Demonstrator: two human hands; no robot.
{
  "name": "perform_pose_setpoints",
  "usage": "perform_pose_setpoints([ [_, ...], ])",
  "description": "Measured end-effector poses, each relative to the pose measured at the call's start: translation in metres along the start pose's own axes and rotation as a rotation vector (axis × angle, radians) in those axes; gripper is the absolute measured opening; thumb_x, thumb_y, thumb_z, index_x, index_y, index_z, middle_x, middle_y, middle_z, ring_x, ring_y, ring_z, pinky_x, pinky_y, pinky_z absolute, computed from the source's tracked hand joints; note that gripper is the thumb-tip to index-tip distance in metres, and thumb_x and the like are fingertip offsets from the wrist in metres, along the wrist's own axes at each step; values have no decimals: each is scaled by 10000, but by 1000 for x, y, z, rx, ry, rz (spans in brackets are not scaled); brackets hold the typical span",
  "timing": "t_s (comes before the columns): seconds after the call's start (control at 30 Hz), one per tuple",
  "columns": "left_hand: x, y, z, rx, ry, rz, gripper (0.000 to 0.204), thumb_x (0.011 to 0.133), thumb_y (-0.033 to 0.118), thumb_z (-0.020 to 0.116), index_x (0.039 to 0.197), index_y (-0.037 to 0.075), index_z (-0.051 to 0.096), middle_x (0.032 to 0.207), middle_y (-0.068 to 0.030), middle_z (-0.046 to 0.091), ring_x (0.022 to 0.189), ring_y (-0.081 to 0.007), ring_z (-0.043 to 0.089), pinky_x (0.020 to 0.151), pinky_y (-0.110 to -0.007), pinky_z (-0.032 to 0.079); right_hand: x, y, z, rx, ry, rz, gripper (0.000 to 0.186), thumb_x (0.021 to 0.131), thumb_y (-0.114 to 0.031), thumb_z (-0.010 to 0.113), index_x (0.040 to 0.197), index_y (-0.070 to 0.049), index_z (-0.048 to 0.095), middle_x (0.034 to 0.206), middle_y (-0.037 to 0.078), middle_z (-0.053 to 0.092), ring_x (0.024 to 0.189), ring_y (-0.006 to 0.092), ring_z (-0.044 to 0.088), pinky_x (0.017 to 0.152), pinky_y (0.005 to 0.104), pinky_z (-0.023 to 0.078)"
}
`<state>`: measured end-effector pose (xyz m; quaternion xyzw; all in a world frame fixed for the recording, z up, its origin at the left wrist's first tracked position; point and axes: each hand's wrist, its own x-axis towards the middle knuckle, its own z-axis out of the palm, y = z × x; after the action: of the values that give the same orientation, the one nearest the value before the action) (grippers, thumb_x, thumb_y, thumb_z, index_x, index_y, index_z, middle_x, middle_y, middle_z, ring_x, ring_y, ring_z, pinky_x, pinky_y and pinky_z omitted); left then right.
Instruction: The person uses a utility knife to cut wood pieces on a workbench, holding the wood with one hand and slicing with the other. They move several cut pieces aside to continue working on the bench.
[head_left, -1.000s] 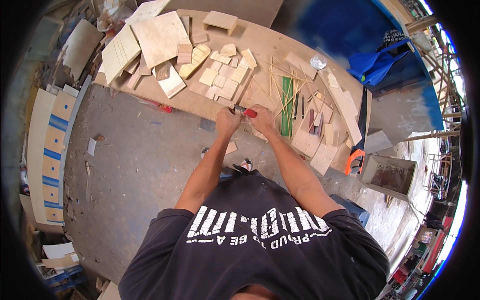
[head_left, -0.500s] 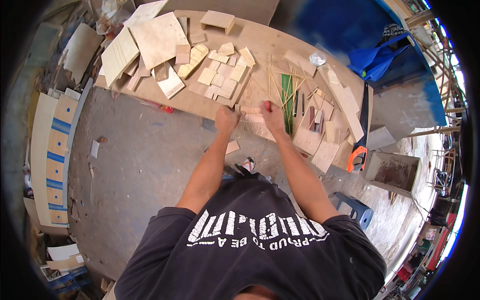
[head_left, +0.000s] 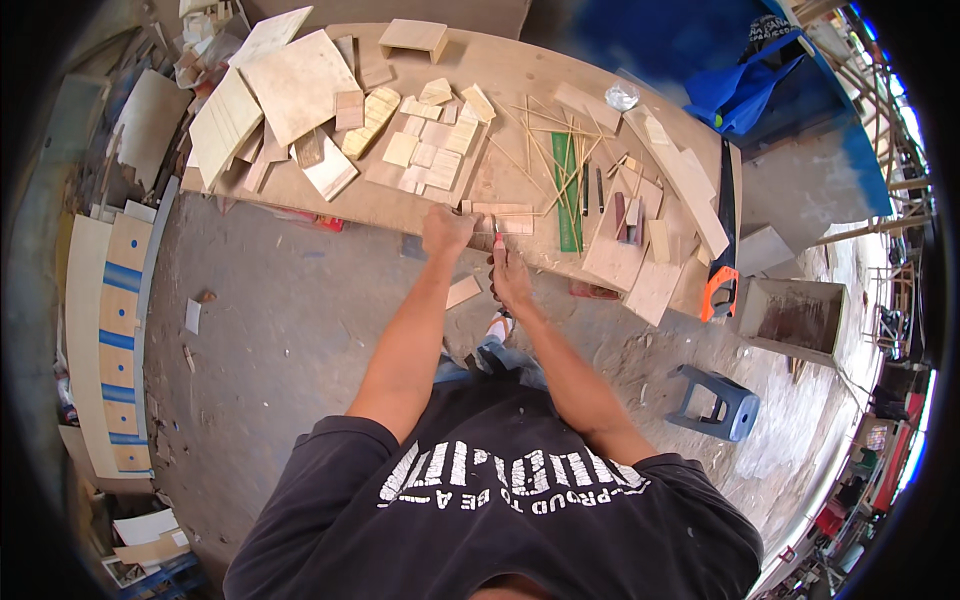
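At the near edge of the workbench, my left hand (head_left: 447, 231) is closed on the left end of a small flat wooden piece (head_left: 516, 225), pinning it to the top. My right hand (head_left: 512, 278) is wrapped round a knife with a red handle (head_left: 499, 241). Its thin blade points away from me and meets the wooden piece just right of my left fingers. A narrow wood strip (head_left: 500, 209) lies along the far side of that piece. What my left fingertips press on underneath is hidden.
Small wood blocks (head_left: 425, 155) lie beyond my left hand. To the right are thin sticks (head_left: 545, 165), a green strip (head_left: 570, 200) and a handsaw (head_left: 722, 285) with an orange handle. A blue stool (head_left: 735, 410) stands on the floor. Plywood sheets (head_left: 300, 85) are piled at far left.
My right hand has moved left and toward me, bringing the red-handled knife close to my left hand. My left hand stays at the wooden piece. The whole view has shifted slightly.
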<state>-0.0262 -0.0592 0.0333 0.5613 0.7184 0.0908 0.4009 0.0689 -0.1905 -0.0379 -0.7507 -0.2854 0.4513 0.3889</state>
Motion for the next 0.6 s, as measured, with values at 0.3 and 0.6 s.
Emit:
perform_pose_setpoints([
  [0.3,-2,-1,7,-35,22,14,438,704,406,862,929,46,752,943,-165,757,896,-313,737,790,-420,578,-4,6,21,-231,224,-182,644,1045,-544,357,893,8,652,723,202,647,625,351,652,613,463,499],
  [0.6,-2,-3,5,-60,30,42,385,712,375,859,927,72,756,982,-187,744,922,-370,724,799,-477,575,-10,-5,28,-310,291,-180,593,1070,-457,349,875,14,652,853,265,686,849,473,651,786,538,479],
])
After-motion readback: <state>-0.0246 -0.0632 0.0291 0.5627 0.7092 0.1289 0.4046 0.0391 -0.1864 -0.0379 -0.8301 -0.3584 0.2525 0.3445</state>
